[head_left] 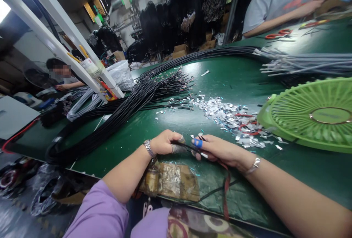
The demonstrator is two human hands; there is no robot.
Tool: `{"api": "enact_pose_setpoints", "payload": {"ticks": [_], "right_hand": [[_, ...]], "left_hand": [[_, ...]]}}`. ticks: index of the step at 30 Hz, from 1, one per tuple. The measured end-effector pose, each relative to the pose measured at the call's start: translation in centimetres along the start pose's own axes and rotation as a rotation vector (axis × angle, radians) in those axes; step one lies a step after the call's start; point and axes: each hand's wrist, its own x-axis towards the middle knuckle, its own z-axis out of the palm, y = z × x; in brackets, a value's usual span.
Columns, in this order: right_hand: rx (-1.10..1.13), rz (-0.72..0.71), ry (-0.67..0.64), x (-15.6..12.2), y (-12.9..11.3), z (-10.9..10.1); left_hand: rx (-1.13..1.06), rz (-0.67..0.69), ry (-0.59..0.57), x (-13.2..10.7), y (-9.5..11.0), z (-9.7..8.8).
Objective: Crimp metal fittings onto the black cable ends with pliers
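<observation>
My left hand (167,142), with wrapped fingertips and a metal watch at the wrist, is closed on a thin black cable (188,145) in front of me. My right hand (213,147), blue tape around its thumb, pinches the same cable close to its end, where a short white tip (204,155) shows. Part of the cable is hidden by my fingers. Below the hands, a taped piece of cardboard (178,181) lies at the table's near edge. A dark red strap (226,194) hangs down under my right hand.
Foil scraps (217,111) are heaped beyond my hands. A bundle of black cables (121,115) curves along the left. At the right stand a green fan (310,115) and grey cables (308,62). Orange scissors (279,34) lie near a co-worker (277,1) across the table.
</observation>
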Motion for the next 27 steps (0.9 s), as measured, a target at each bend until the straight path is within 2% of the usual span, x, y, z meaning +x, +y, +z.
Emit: {"api": "enact_pose_setpoints", "payload": {"ticks": [3, 6, 8, 12, 14, 19, 21, 25, 27], "right_hand": [[0.013, -0.001, -0.007, 0.1, 0.3, 0.6], [-0.009, -0.017, 0.046, 0.4, 0.8, 0.9], [-0.106, -0.067, 0.140, 0.7, 0.9, 0.8], [-0.293, -0.233, 0.469, 1.1, 0.9, -0.3], [-0.323, -0.337, 0.528, 1.1, 0.8, -0.7], [-0.553, -0.688, 0.429, 0.4, 0.5, -0.2], [-0.643, -0.773, 0.390, 0.2, 0.6, 0.2], [-0.685, -0.821, 0.322, 0.0, 0.6, 0.6], [-0.642, -0.781, 0.272, 0.0, 0.6, 0.7]], "left_hand": [[-0.023, 0.001, 0.005, 0.0, 0.1, 0.0], [-0.053, 0.004, 0.015, 0.1, -0.1, 0.1], [-0.078, -0.014, 0.024, 0.1, -0.3, 0.0], [-0.202, -0.077, 0.034, 0.1, -0.9, -0.1], [-0.303, -0.101, 0.047, 0.1, -1.2, -0.2], [-0.431, -0.121, 0.078, 0.0, -1.6, -0.4], [-0.425, -0.123, 0.069, 0.0, -1.8, -0.4], [-0.399, -0.117, 0.040, 0.1, -1.8, -0.3], [-0.376, -0.124, 0.010, 0.2, -1.6, -0.3]]}}
